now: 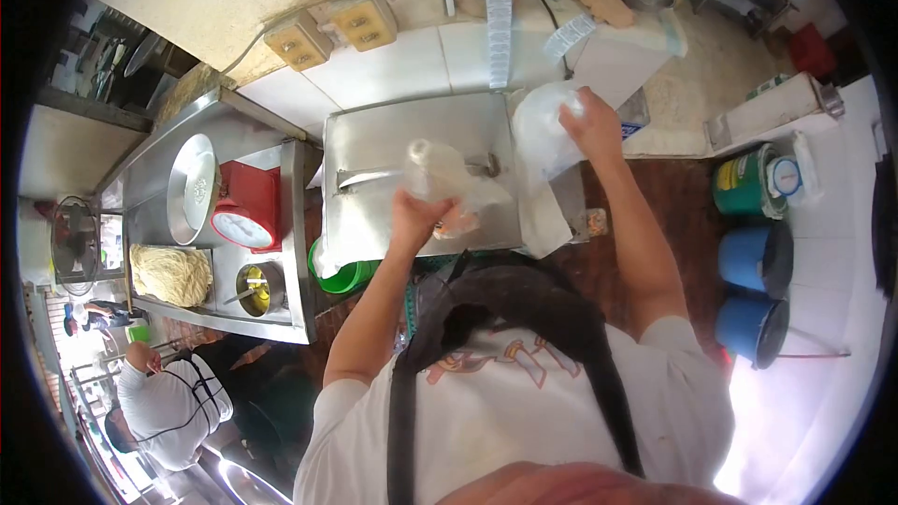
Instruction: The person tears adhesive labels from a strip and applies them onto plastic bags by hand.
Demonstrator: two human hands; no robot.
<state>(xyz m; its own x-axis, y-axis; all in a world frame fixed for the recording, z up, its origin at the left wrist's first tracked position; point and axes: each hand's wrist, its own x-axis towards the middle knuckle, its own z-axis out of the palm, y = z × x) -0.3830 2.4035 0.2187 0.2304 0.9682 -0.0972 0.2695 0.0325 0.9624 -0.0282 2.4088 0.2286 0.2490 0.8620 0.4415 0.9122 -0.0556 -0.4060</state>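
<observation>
Clear bag point(441, 180) was near the middle of the frame in the head view, over the steel top point(369, 131), with the left hand point(421, 223) clamped on its lower part. Something orange-ish showed right by the fingers, too blurry for me to say what. The right hand point(591, 126), up and right of center, had its fingers closed on the right side of a white bag point(541, 133), which looked kinda puffed out.

Handling-wise, my guess was both were super light, floppy, a bit slippery, and thin enough to tear if yanked. Best hold on the clear one was probably a loose bunch of plastic, no hard squeezing; on the white one, a thumb-and-fingertip pinch near an edge.

Around them: a red scale point(253, 189) at left, a green tub point(344, 278) below the steel top's lower left, and another person point(178, 411) lower left, well apart.
</observation>
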